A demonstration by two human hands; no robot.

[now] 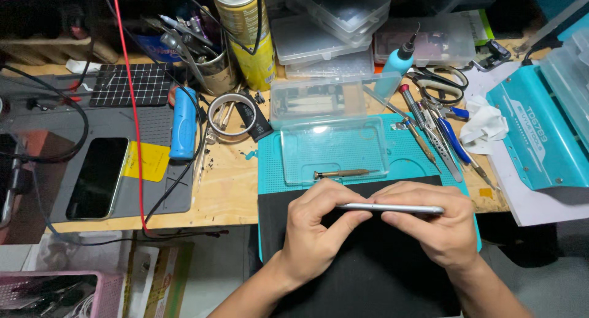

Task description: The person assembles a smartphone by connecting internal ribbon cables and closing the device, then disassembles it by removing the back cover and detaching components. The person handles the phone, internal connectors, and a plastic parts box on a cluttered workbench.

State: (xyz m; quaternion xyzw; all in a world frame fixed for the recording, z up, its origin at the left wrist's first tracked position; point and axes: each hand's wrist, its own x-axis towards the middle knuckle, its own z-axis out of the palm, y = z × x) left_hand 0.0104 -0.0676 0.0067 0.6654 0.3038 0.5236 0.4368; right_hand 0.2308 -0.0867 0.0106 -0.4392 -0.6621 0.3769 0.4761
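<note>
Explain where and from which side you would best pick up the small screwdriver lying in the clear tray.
Probably the brown handle of the screwdriver, pinched from above. It lies flat and crosswise in the shallow clear tray, handle thicker than the thin tip on the right, nothing on top of it.

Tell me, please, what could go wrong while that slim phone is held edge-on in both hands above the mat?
1. The phone is pinched edge-on by only the fingertips of the left hand and right hand; it might slip onto the black mat.
2. Squeezing from both ends could flex so thin a body.
3. The small screwdriver lies loose in the clear tray just beyond the knuckles; a nudge could send it rolling.
</note>
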